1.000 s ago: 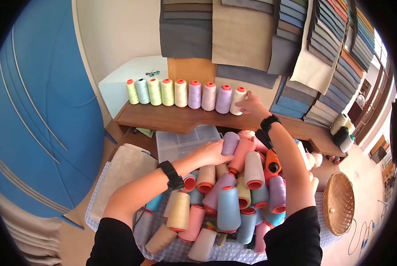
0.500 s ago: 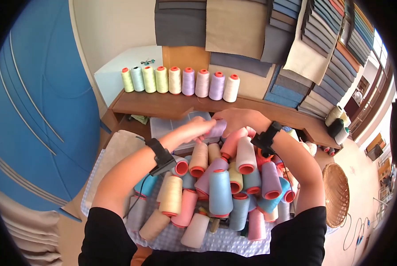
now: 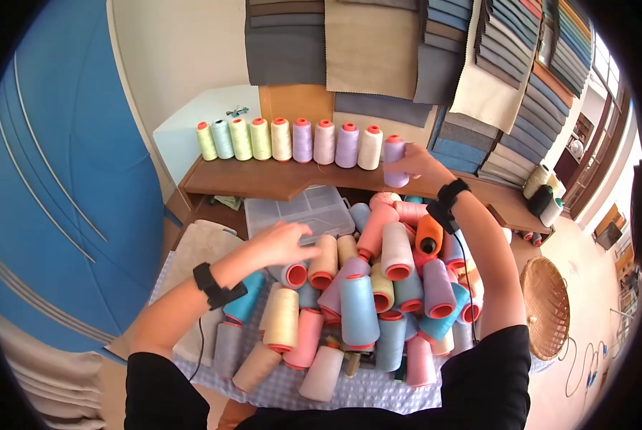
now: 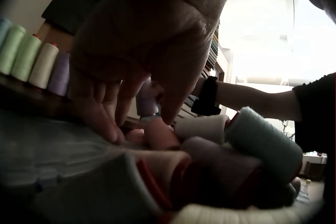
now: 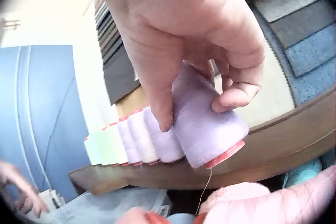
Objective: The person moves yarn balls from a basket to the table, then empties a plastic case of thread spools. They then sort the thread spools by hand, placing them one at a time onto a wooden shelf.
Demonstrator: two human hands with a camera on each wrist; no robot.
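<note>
My right hand (image 3: pixel 423 168) grips a lavender thread cone (image 5: pixel 205 121) with thumb and fingers. It holds the cone at the right end of a row of pastel thread cones, beside the white cone (image 3: pixel 370 148). In the right wrist view the held cone tilts, its red base (image 5: pixel 226 154) above the wooden shelf (image 3: pixel 249 183) edge and a loose thread trailing down. My left hand (image 3: pixel 281 245) hangs over the left side of a cone pile, fingers spread and slightly bent, holding nothing. Near its fingertips lies a peach cone (image 3: pixel 324 256).
A clear plastic divided box (image 3: pixel 264 215) sits behind the pile, below the shelf. Blue cone (image 3: pixel 359 308) and several others lie jumbled on a checked cloth (image 3: pixel 385 394). To the right stands a wicker basket (image 3: pixel 545 308). Fabric swatches (image 3: pixel 371 50) hang behind the shelf.
The right hand released the white cone at the row's end, met the left hand above the pile, and carried the lavender cone to the shelf. The left hand let go and moved back left.
</note>
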